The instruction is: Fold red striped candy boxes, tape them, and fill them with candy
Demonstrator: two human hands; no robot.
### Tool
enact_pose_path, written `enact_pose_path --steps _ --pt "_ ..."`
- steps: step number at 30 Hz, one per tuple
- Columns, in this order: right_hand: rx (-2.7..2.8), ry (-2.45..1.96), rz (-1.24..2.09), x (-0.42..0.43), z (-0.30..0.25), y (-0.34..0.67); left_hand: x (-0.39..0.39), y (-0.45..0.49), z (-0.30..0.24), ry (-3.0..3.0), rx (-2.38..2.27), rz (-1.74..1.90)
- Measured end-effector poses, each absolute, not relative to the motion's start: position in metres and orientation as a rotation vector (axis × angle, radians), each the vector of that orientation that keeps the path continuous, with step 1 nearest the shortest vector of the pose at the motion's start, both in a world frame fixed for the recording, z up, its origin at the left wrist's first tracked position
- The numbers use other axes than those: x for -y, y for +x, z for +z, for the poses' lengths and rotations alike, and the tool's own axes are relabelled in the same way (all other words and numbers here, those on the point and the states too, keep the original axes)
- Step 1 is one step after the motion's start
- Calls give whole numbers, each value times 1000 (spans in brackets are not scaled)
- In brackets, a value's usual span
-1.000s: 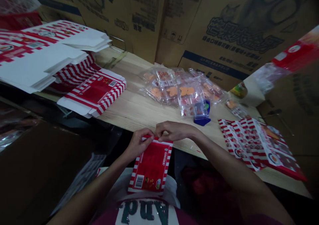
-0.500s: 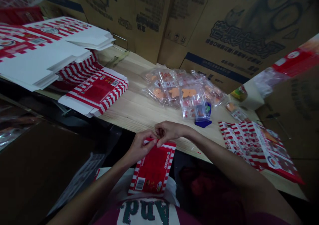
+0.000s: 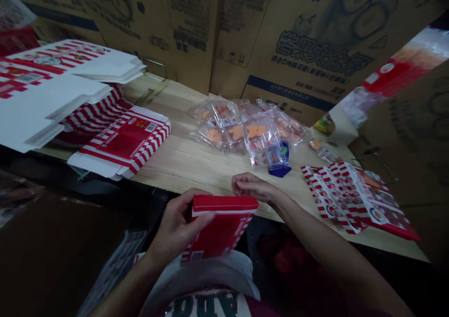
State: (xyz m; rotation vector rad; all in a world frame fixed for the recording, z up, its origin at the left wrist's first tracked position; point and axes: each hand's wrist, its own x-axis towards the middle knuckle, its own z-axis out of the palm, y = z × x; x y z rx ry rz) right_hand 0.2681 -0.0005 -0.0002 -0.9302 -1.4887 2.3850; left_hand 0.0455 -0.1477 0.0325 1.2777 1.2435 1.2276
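Observation:
A red-and-white striped carton (image 3: 217, 230) stands tilted above my lap, its red end panel facing up. My left hand (image 3: 180, 223) grips it from the left side, thumb across the front face. Just behind the carton's upper right corner, my right hand (image 3: 250, 186) hovers near the table edge with curled fingers; whether anything is pinched in them I cannot make out. Clear plastic packets (image 3: 238, 130) with orange pieces and small sachets lie heaped beyond my hands. A dark blue piece (image 3: 280, 169) sticks out beneath them.
Stacked flat striped cartons (image 3: 126, 139) and white-backed carton blanks (image 3: 70, 92) fill the table's left. Striped printed pouches (image 3: 351, 195) lie fanned at the right. Large brown cardboard boxes (image 3: 298, 41) wall off the back. A dark open box (image 3: 63, 256) stands lower left.
The carton has been raised and tipped so its end panel shows. My left hand now grips its side; my right hand has come off it to the right.

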Motion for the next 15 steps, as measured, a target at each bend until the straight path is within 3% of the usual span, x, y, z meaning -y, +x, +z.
enact_pose_path --steps 4,7,13,15 --pt "1291 -1082 2329 8 18 297 149 57 64 2039 -1125 1355" --pt "1166 -1119 2318 19 10 305 144 86 35 2517 -967 1309" --pt "1246 -1164 2162 33 -14 308 148 91 -30 2671 -788 778" --pt "1219 -1178 2060 34 -2 322 143 60 -30 2647 -942 872"
